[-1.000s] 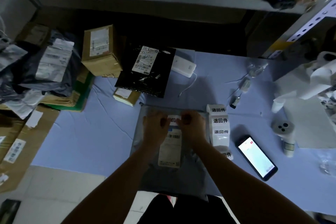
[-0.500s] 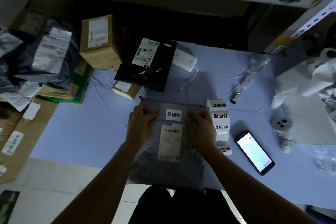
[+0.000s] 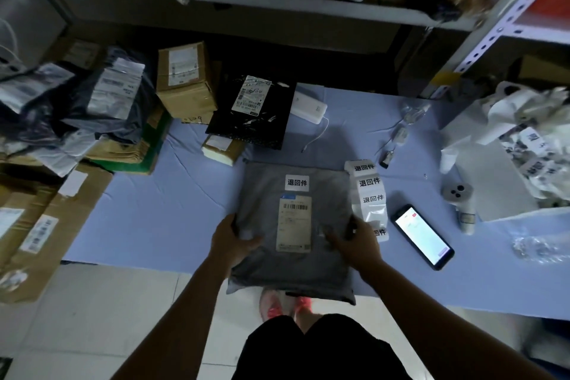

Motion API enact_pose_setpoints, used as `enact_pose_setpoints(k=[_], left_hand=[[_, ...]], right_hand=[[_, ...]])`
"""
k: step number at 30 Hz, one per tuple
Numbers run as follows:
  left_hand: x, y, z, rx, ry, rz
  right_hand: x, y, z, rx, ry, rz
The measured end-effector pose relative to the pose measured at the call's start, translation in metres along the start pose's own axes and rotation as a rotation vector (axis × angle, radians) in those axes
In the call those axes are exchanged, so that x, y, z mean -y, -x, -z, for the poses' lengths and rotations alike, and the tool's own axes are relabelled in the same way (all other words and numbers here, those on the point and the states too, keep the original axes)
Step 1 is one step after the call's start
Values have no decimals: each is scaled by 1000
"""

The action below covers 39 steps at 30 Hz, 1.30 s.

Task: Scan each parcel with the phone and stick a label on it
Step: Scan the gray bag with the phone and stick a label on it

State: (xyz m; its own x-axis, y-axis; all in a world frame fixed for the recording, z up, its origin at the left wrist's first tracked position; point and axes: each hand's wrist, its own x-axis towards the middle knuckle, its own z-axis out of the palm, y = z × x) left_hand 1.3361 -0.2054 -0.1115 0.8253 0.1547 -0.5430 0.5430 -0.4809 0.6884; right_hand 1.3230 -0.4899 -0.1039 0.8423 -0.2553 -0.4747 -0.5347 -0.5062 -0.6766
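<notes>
The grey parcel lay overhanging the table's near edge, its label stuck near the far end. The left hand and right hand gripped its sides, thumbs on top and fingers curled under. Labelling looked finished. Next it probably needed lifting aside.

Printed in black on the white sticker near the far edge of the grey parcel: "退回件". Same characters repeated down the strip of labels just right of it, the nearest showing only "回件". Shipping label below the sticker: barcode, print too small to read.
</notes>
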Motion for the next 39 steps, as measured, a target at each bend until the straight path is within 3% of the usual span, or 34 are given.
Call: enact_pose_setpoints(k=[6,10,21,24,39], left_hand=[[2,38,9,-99,69,-91],[7,81,32,-226,93,-165],[70,231,120,-577,185,4],[107,269,144,-673,247,36],[366,416,323,-818,442,112]], right_hand=[[2,27,7,16,-123,36],[10,52,9,73,-168,189],[87,131,-41,346,-157,506],[110,171,-76,404,-105,582],[167,391,-339,617,-19,504]])
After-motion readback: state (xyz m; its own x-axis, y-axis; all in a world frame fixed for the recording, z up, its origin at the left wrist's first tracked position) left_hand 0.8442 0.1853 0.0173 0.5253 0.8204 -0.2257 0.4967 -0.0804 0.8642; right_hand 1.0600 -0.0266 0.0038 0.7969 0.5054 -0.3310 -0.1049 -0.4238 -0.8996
